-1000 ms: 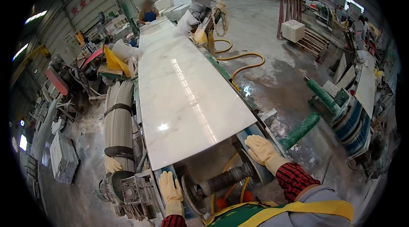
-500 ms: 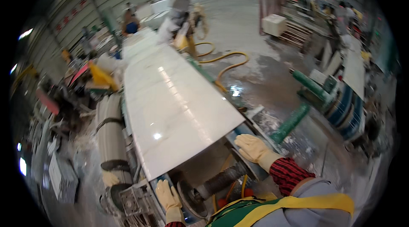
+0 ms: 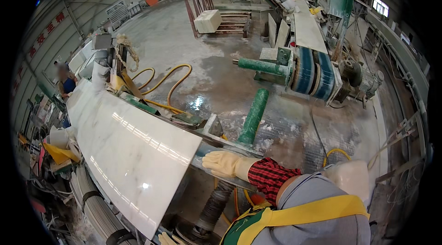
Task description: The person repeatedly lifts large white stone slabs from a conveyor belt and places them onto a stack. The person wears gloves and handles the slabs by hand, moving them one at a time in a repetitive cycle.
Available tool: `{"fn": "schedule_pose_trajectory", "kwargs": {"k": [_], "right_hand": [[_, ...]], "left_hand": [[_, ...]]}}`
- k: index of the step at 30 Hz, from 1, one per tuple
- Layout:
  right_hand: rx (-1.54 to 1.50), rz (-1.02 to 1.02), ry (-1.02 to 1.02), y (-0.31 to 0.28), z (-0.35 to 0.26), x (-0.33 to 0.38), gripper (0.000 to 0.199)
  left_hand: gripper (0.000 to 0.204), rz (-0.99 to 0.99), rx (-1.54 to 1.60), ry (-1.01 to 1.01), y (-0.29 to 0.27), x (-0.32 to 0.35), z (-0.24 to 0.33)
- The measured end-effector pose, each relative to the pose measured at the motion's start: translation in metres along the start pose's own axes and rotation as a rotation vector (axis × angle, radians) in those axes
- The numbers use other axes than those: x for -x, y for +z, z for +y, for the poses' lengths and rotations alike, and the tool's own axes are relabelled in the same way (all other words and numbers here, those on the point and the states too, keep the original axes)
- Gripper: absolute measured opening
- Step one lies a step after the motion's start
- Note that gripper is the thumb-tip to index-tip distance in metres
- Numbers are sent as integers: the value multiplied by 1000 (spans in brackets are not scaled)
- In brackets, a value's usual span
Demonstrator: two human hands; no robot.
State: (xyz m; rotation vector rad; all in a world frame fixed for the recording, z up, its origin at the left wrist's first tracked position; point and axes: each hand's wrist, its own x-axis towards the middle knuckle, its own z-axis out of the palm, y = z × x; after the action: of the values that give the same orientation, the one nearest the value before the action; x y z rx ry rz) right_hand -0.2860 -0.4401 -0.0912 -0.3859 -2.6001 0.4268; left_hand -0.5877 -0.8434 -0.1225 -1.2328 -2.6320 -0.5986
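Note:
A long white stone slab with grey veins [image 3: 133, 153] lies flat on a conveyor and stretches away to the far left. My right hand [image 3: 223, 163], in a cream rubber glove, rests palm down with fingers stretched on the blue belt strip beside the slab's near right corner. It holds nothing. My left hand [image 3: 169, 239], in a matching glove, shows only in part at the lower edge, next to the slab's near left corner; its visible fingers are stretched out. Between the two hands, a dark ribbed roller shaft [image 3: 214, 206] is exposed under the conveyor's end.
A green roller post [image 3: 254, 116] stands just beyond my right hand. Another conveyor with blue belts [image 3: 304, 72] carries a pale slab [image 3: 309, 26]. A yellow hose [image 3: 177, 77] curls over the wet floor. A person [image 3: 66, 79] stands at the slab's far end. Stacked blocks [image 3: 208, 21] sit farther back.
My view has swung to the right, so the slab and both hands sit farther left in it. The left hand has slipped mostly below the lower edge. My right hand stays on the belt strip.

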Motion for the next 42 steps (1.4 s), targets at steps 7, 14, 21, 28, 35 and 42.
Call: {"fn": "schedule_pose_trajectory", "kwargs": {"k": [7, 14, 21, 28, 35, 42], "right_hand": [[-24, -26, 35, 3, 5, 6, 44], [49, 125, -34, -4, -2, 10, 39], [31, 79, -1, -13, -9, 7, 34], [69, -72, 170, 0, -5, 9, 41], [60, -3, 15, -18, -16, 6, 38], [98, 31, -19, -25, -22, 2, 33]], "left_hand": [[62, -69, 15, 6, -3, -1, -7], [56, -3, -2, 41, 2, 2, -12], [46, 92, -85, 100, 12, 8, -23], [47, 75, -74, 87, -1, 1, 3], [43, 34, -69, -37, -6, 2, 14], [46, 64, -69, -2, -8, 7, 16]]}}
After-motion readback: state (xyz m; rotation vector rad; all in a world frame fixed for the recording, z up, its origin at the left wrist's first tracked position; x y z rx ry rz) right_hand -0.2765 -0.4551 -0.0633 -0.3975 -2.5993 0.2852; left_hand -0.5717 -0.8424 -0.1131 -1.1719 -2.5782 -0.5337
